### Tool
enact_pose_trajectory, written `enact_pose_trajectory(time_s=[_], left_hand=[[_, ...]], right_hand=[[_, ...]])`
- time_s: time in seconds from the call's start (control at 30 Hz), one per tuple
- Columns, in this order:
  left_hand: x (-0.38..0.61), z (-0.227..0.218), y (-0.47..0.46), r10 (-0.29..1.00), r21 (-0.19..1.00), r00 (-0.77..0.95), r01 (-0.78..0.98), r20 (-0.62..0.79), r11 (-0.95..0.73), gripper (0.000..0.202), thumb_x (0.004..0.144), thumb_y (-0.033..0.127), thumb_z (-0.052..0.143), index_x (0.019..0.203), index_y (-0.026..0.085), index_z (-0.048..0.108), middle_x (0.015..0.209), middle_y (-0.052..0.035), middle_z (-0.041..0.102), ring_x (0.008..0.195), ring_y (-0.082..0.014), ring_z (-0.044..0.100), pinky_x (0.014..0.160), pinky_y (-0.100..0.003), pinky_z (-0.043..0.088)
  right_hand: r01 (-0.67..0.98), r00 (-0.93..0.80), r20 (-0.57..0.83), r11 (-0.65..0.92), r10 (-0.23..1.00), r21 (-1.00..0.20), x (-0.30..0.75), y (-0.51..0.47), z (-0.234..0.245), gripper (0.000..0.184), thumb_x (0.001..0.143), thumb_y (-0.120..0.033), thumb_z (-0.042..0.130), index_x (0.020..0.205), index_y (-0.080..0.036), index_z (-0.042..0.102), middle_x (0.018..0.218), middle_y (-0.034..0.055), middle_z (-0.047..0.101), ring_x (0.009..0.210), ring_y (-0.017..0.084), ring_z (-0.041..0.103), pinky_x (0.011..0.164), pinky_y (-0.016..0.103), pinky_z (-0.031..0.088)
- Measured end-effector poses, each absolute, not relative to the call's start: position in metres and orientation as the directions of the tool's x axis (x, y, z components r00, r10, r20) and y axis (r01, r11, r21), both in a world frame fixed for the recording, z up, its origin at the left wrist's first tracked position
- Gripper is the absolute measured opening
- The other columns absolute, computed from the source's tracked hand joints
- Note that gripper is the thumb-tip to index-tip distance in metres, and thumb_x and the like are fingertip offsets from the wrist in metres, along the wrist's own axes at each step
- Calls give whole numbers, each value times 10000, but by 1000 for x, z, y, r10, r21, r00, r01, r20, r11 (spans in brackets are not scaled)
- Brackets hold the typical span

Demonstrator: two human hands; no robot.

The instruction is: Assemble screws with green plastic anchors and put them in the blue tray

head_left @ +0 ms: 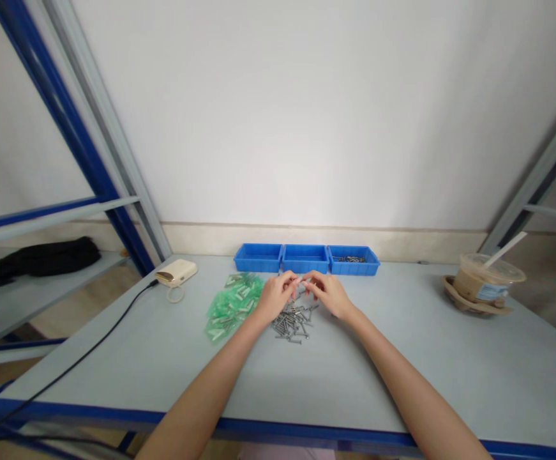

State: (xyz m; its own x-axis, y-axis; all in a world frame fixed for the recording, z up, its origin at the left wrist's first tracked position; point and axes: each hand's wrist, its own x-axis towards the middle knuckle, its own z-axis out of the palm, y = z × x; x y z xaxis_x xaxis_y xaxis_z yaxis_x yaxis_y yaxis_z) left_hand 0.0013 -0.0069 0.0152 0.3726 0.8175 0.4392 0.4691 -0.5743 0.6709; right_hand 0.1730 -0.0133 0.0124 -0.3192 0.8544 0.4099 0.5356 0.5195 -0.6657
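Note:
My left hand [279, 295] and my right hand [329, 292] meet fingertip to fingertip above the table, both pinched closed. Whatever lies between the fingers is too small to make out. Just below them, a loose pile of grey metal screws [291, 322] is spread on the table, partly hidden by the hands. Left of my left hand lies a crumpled green see-through plastic bag [230, 305] with several pale small pieces in or on it. Behind the hands stand the left blue bin [257, 264], the middle blue bin [305, 266] and the right blue bin [354, 268], side by side.
Small metal parts [352, 259] lie in the right bin. A cream-coloured device [177, 273] with a black cable [110, 343] rests on the left. At the right, a plastic cup [486, 281] with a straw sits in a cardboard holder [473, 306]. A wall backs the table.

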Motion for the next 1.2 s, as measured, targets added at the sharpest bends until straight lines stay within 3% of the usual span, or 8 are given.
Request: enact_pose_trajectory(time_s=[0.13, 0.27, 0.53, 0.67, 0.77, 0.83, 0.97, 1.2], left_hand=[[1, 15, -7, 819, 660, 381, 487, 430, -572, 351, 867, 417, 371, 670, 171, 523, 499, 44, 534, 464, -97, 501, 506, -198, 368], [2, 16, -6, 824, 682, 409, 473, 392, -559, 284, 855, 422, 394, 814, 182, 540, 561, 48, 581, 443, -93, 501, 483, -197, 358], [5, 10, -4, 833, 670, 394, 500, 388, -548, 292, 866, 397, 372, 747, 183, 530, 530, 49, 546, 456, -98, 494, 518, -203, 375], [5, 9, -3, 822, 673, 406, 479, 399, -564, 362, 874, 412, 356, 652, 172, 511, 512, 42, 524, 448, -94, 490, 510, -201, 376], [4, 10, -3, 821, 713, 410, 425, 398, -558, 335, 867, 420, 369, 717, 169, 533, 526, 38, 539, 453, -98, 501, 488, -197, 380], [3, 11, -4, 819, 728, 420, 403, 390, -554, 308, 857, 418, 392, 768, 167, 546, 536, 37, 555, 456, -100, 508, 483, -195, 383], [4, 10, -5, 822, 714, 415, 427, 391, -555, 308, 857, 411, 394, 747, 169, 549, 513, 46, 544, 442, -92, 489, 492, -193, 380], [5, 11, -6, 821, 683, 415, 466, 392, -562, 385, 868, 414, 371, 614, 163, 515, 480, 42, 513, 447, -91, 493, 508, -194, 376]], right_hand=[[543, -334, 424, 540, 842, -643, 171, -15, 15, 313, 863, -420, 425, 760, -186, 606, 646, -18, 636, 510, 96, 540, 554, 201, 362], [587, -313, 431, 529, 846, -613, 172, -15, 15, 402, 890, -407, 368, 650, -173, 590, 560, -20, 596, 509, 95, 526, 554, 204, 337], [640, -339, 413, 529, 845, -557, 176, -16, 17, 310, 848, -451, 444, 867, -208, 636, 706, -14, 654, 540, 97, 514, 550, 206, 315], [686, -363, 408, 537, 838, -491, 177, -16, 17, 387, 881, -430, 386, 684, -187, 614, 591, -20, 605, 525, 99, 483, 536, 209, 277], [698, -369, 401, 535, 839, -476, 178, -16, 16, 460, 898, -422, 349, 576, -176, 566, 531, -24, 561, 512, 97, 467, 539, 210, 270], [689, -358, 403, 530, 842, -494, 178, -15, 16, 454, 903, -414, 342, 583, -177, 561, 535, -27, 561, 520, 98, 476, 553, 207, 283], [618, -332, 399, 516, 855, -593, 177, -14, 14, 310, 888, -405, 386, 795, -189, 588, 587, -37, 598, 522, 98, 501, 557, 201, 321], [481, -339, 352, 483, 872, -732, 177, -7, 8, 406, 888, -406, 354, 603, -168, 518, 502, -33, 528, 460, 84, 477, 532, 200, 362]])
